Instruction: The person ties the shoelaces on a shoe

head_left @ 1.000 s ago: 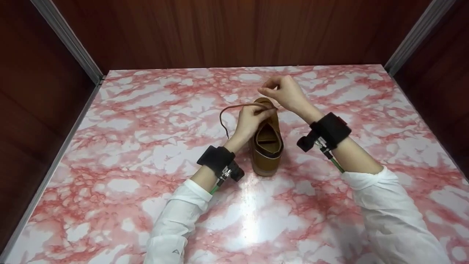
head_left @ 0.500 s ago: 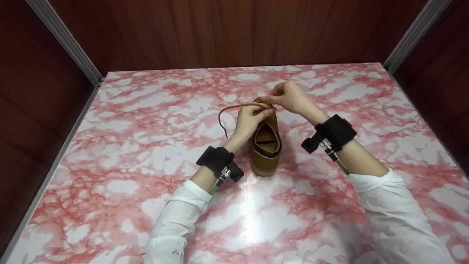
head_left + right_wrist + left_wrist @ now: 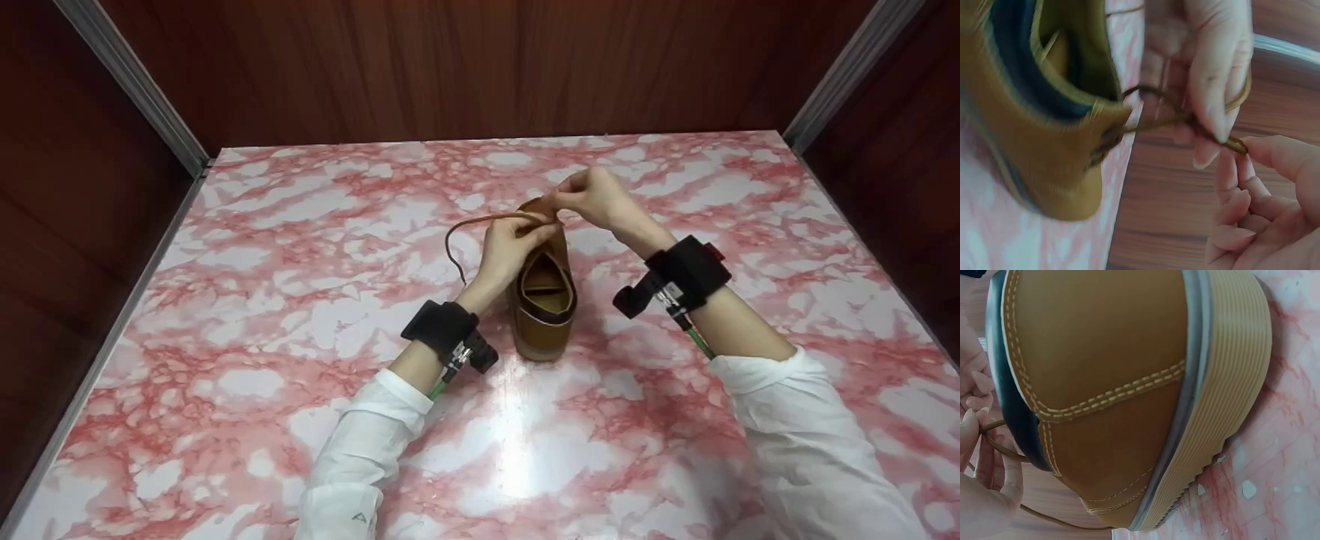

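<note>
A tan lace-up shoe (image 3: 541, 339) with a dark collar stands upright on the table, its toe pointing away from me. Over its front, my left hand (image 3: 508, 244) pinches the brown shoelace (image 3: 466, 222) between thumb and fingers. One length of lace arcs out to the left of that hand. My right hand (image 3: 604, 201) is just beyond and to the right. In the right wrist view, the thumb and fingers of the right hand (image 3: 1275, 208) pinch a short folded bit of lace (image 3: 1235, 145) that sticks out past the left fingers. The eyelets are mostly hidden by the hands.
The shoe stands on a red-and-white marbled table (image 3: 300, 315). Dark wood panels (image 3: 480, 67) enclose the back and both sides, with metal strips at the corners. A black camera strap (image 3: 688, 271) is on each wrist.
My right hand has come down and towards the left hand, from holding nothing visible to pinching the lace. The left hand and the shoe have barely moved.
</note>
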`<move>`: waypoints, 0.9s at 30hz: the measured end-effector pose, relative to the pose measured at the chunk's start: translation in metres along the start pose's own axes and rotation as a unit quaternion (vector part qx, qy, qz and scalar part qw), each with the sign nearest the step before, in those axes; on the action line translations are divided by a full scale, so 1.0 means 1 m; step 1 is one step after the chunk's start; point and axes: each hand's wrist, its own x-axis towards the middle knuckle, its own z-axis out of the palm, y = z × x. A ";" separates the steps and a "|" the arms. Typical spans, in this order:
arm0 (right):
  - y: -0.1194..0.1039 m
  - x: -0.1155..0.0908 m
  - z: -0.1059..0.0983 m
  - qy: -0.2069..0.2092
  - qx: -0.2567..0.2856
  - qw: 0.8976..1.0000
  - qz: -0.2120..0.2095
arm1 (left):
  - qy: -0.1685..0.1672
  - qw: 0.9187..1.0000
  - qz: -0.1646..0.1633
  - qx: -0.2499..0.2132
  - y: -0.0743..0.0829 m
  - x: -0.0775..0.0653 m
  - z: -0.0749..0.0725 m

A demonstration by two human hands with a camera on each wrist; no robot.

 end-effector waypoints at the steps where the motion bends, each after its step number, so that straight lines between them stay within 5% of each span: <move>1: 0.000 0.000 0.000 -0.002 0.021 1.000 0.012 | 0.002 1.000 -0.002 0.000 -0.001 0.000 0.000; 6: 0.001 -0.001 0.000 -0.033 0.151 0.986 0.069 | 0.004 1.000 -0.008 -0.005 -0.002 0.000 0.000; 11: 0.001 -0.003 0.000 -0.076 0.319 0.940 0.097 | 0.006 1.000 -0.007 -0.012 -0.001 0.000 0.000; 15: 0.001 -0.003 -0.001 -0.087 0.373 0.917 0.111 | -0.002 1.000 0.000 -0.007 -0.002 0.000 0.001; 18: 0.000 -0.003 -0.003 -0.083 0.381 0.915 0.106 | -0.007 1.000 -0.004 -0.006 -0.003 0.000 0.001; 27: -0.007 -0.002 -0.006 -0.061 0.346 0.933 0.074 | -0.010 1.000 -0.010 -0.008 -0.006 -0.001 -0.001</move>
